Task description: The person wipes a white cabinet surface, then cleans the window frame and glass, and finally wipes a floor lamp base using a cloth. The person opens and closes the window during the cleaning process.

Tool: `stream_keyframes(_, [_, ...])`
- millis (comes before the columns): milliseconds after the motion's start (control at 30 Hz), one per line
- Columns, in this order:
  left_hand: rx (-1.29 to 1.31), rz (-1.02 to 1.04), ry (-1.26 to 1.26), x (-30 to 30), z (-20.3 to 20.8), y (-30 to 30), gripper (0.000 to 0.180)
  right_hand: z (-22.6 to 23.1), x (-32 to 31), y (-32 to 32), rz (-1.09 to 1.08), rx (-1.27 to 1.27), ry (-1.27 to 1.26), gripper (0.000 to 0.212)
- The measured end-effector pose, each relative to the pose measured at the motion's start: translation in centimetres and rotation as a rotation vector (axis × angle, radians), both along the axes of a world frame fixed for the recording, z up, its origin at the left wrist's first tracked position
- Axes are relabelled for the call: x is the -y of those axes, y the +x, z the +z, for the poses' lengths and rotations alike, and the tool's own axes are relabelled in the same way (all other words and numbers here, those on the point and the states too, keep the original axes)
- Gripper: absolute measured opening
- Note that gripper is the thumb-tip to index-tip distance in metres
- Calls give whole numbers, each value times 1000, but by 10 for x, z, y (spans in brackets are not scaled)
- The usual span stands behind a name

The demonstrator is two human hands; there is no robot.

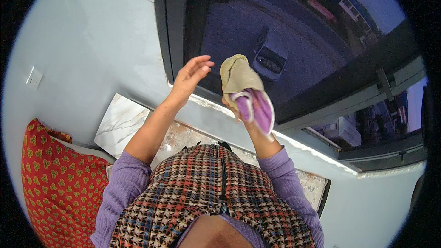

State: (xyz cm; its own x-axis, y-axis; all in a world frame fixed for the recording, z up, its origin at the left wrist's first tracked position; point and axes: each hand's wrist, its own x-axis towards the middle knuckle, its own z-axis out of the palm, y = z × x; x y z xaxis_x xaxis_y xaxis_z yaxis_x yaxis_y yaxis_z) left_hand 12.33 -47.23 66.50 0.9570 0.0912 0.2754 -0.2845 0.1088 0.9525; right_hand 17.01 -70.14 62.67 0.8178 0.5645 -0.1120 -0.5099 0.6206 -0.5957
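While clasping the green-and-purple cloth (pixel 242 78) in the right hand (pixel 238 115), holding the left hand (pixel 189 77) empty and loosely curled, just left of it. Probably light, soft and floppy, hardly fragile; best gripped by the thick folds beside the right hand.

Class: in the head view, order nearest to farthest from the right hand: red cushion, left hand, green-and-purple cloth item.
1. Green-and-purple cloth item: held in the right hand.
2. Left hand: left of the item, apart from it.
3. Red cushion: at the picture's lower left.
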Motion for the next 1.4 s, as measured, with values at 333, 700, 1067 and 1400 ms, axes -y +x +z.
stream_keyframes(333, [-50,-302,-209,34,4,-6,66,8,-2,-17,469,-40,328,65])
stream_keyframes(700, [-87,-6,165,42,-17,-13,42,18,35,-36,191,345,-142,87])
stream_keyframes(1067, [181,45,478,91,17,-9,53,4,66,-57,-134,522,-581,83])
stream_keyframes(1400, [939,901,1376,98,79,117,88,-19,142,-98,-248,251,-417,71])
